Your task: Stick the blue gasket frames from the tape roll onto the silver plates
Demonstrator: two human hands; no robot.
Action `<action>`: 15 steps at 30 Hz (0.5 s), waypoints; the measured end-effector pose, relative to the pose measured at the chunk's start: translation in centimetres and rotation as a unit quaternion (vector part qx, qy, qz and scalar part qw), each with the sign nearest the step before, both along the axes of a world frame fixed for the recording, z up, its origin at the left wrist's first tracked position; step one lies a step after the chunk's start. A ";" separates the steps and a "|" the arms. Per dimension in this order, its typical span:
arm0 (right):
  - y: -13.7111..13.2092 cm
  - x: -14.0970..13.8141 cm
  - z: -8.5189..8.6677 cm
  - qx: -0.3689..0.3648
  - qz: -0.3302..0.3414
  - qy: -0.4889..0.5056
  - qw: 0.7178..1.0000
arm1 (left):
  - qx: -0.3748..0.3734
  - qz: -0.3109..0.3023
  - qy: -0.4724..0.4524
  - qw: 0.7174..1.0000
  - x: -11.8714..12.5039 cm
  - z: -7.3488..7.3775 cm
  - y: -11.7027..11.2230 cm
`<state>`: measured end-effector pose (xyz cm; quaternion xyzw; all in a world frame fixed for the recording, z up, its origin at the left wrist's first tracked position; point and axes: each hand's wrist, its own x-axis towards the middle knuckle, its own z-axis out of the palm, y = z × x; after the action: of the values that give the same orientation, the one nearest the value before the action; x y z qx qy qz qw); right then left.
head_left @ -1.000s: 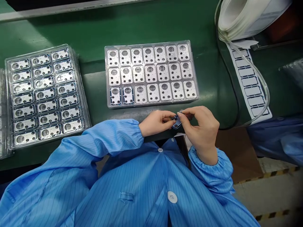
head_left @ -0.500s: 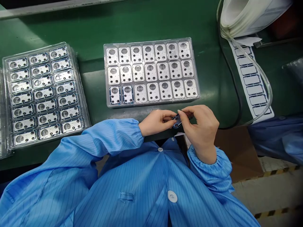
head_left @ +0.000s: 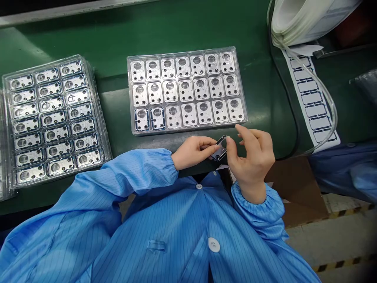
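Two clear plastic trays lie on the green tabletop (head_left: 176, 23): the centre tray (head_left: 185, 131) and the left tray (head_left: 101, 133) each hold twenty-one ribbed silver metal plates (head_left: 188, 114), two of the centre ones blue-edged (head_left: 141, 120). One small dark-edged metal frame (head_left: 219, 148) sits pinched in the left hand (head_left: 193, 152), above the tabletop; the right hand (head_left: 251, 157) stands open, its thumb just beside the frame.

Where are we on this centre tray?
Looks done: two blue-bordered plates at the bottom-left of the centre tray. In hand: a dark-framed plate gripped by the left hand, right hand beside it. Left: nineteen bare silver plates in that tray.
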<state>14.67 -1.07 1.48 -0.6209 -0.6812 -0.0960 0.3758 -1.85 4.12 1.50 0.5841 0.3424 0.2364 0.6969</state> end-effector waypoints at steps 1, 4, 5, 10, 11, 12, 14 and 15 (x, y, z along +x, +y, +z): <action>-0.1 0.1 0.0 0.002 -0.002 0.027 1.000 | -0.008 0.001 0.000 1.000 0.0 0.1 0.0; -0.5 0.4 -0.2 -0.021 -0.019 0.136 0.990 | -0.036 0.009 0.001 0.999 0.0 0.2 0.0; -0.6 0.4 -0.3 -0.041 -0.025 0.184 0.982 | -0.046 0.015 0.000 0.999 0.0 0.2 0.0; -1.3 0.0 -0.9 -0.141 -0.022 0.350 0.926 | -0.060 0.033 -0.015 0.998 0.0 -0.1 -0.1; -1.3 -0.2 -0.9 -0.152 -0.017 0.348 0.925 | -0.056 0.036 -0.019 0.998 0.0 -0.2 -0.1; -1.3 -0.5 -0.9 -0.160 -0.015 0.337 0.928 | -0.052 0.038 -0.021 0.998 0.0 -0.3 -0.1; -1.2 -1.0 -0.9 -0.164 -0.019 0.305 0.938 | -0.045 0.039 -0.022 0.998 0.0 -0.5 -0.1; -1.2 -1.2 -0.9 -0.164 -0.023 0.290 0.943 | -0.043 0.039 -0.022 0.998 -0.1 -0.6 -0.1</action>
<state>13.43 -2.24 0.56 -0.6901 -0.5348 0.1924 0.4481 -1.90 4.04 0.90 0.5345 0.3593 0.2609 0.7191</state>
